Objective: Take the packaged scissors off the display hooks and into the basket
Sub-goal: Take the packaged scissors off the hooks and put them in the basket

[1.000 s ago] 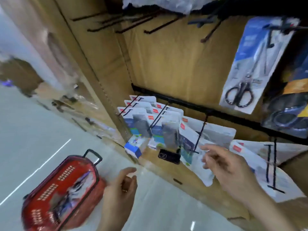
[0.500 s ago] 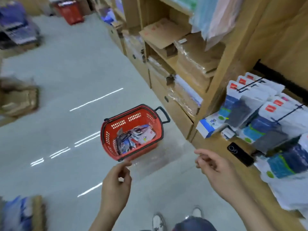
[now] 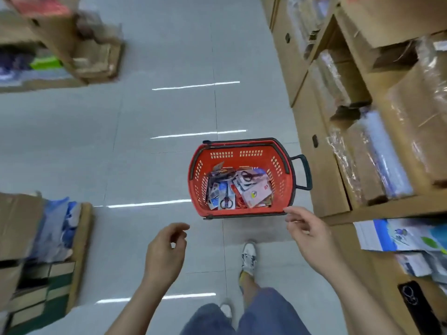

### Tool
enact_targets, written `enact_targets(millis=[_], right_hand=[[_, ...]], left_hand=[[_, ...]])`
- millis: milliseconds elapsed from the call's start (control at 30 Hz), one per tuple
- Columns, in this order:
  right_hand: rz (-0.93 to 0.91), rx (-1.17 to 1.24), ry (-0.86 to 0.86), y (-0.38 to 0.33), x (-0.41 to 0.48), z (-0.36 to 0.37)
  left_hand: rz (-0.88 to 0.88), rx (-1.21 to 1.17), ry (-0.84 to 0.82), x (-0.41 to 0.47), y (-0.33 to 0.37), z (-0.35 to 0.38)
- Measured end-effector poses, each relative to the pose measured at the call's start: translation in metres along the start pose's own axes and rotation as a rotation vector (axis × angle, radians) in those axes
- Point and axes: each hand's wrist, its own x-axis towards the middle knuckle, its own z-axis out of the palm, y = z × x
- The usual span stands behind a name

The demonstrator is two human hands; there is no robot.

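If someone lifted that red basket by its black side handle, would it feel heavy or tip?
Probably light: the red basket is perforated plastic, and the scissors packs only cover its bottom. Lifted by the black side handle alone, it would likely tilt and the packs slide, since that handle sits at one end.

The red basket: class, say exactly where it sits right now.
In the head view the red basket stands on the floor right of centre, beside the cardboard shelving, just beyond the right hand.
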Motion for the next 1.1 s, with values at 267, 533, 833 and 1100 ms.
enact_targets(millis=[267,533,833,1100], right_hand=[[0.147,-0.171,-0.127,0.037,0.147,0.042],[0.302,-0.202,-0.129,0.128,0.255,0.122],[0.518,-0.186,-0.117,0.257,0.381,0.202],[0.793,-0.179,-0.045,0.317,0.441,0.245]], left_hand=[[-0.107,0.062,-0.068,0.135,-0.007,0.070],[-0.144,0.110,-0.283,0.274,-0.059,0.193],[-0.086,0.147,-0.465,0.394,-0.113,0.348],[-0.021,0.255,-0.453,0.448,-0.119,0.427]])
